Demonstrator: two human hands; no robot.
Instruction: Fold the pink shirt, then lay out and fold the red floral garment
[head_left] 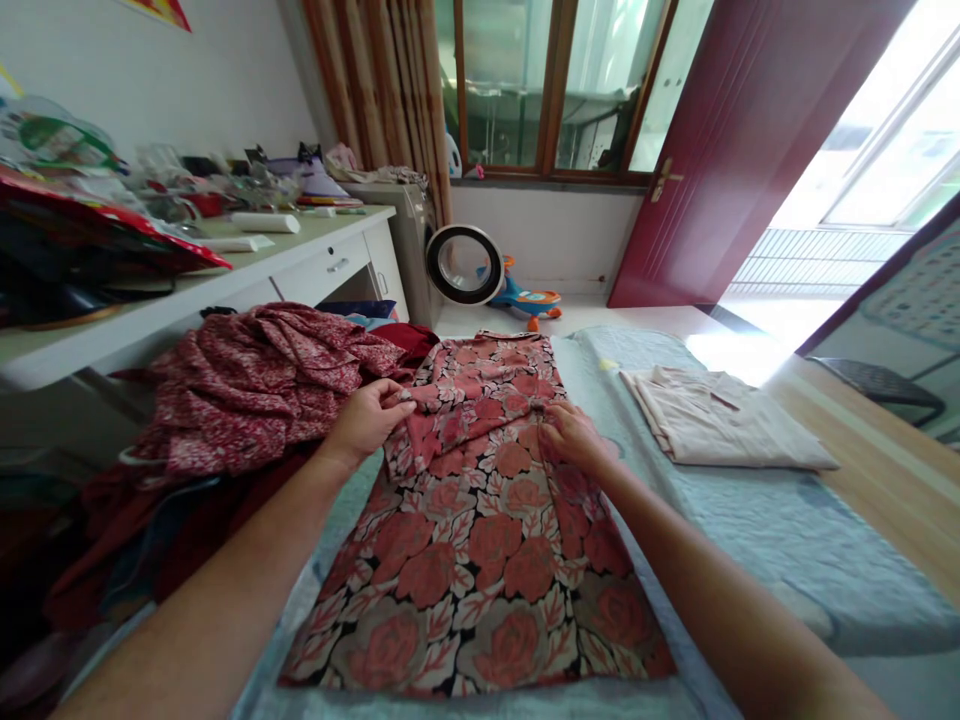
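A rose-patterned dress (480,540), coral and grey with dark gaps, lies spread in front of me, its neck end away from me and its wider hem nearest. One sleeve is laid across its upper part. My left hand (373,412) pinches the cloth at the left side, thumb against fingers. At the right edge of the upper part, my right hand (571,432) has its fingers closed on the cloth, with the fingertips partly hidden. Under the dress is a light blue quilted cover (720,510).
A folded cream shirt (727,420) lies to the right on the cover. A heap of red patterned clothes (262,380) is piled at the left. Beyond are a cluttered desk (315,250), a washing machine with its round door open (465,264) and a red door (720,130).
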